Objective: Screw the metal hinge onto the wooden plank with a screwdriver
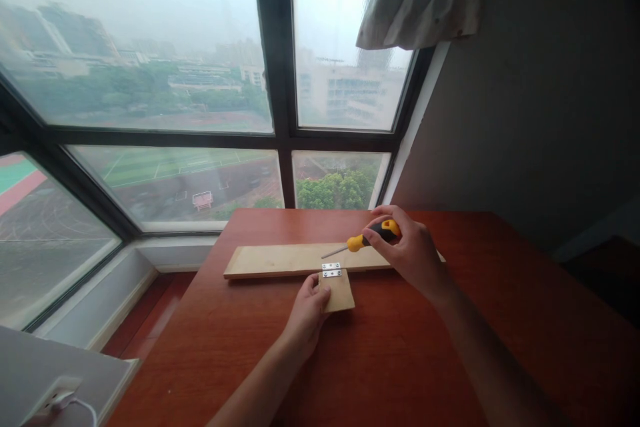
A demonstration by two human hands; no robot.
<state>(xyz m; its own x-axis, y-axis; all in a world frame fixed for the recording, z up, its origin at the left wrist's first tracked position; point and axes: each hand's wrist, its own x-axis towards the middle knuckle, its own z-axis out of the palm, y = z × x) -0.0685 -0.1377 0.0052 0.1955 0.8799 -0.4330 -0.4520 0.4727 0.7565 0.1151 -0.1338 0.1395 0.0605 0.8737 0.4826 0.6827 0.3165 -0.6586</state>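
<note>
Right grip: the right hand (407, 247) pinches the handle of a yellow-and-black screwdriver (375, 235) between thumb and fingers, probably for fine control of the tip.
Screwdriver shaft: slants down leftward over the board, its tip just beside the hinge; whether it touches wood I cannot tell.
Left grip: the left hand (310, 310) pinches the left edge of a small wooden plate (341, 295), thumb on top, seemingly to steady it while leaving the metal uncovered.
Butt hinge (331, 270): bridges the plate and the board, one leaf on each, so it likely joins them; its dark dots are too small to read as screws or holes.
Long board (280, 260): lies flat, roughly parallel to the surface's far edge, its left end near the left edge; that placing seems to give the plate room toward the near edge.
Surface (390, 360): reddish wood, its far edge by the window (200, 190), which probably lends working light.
</note>
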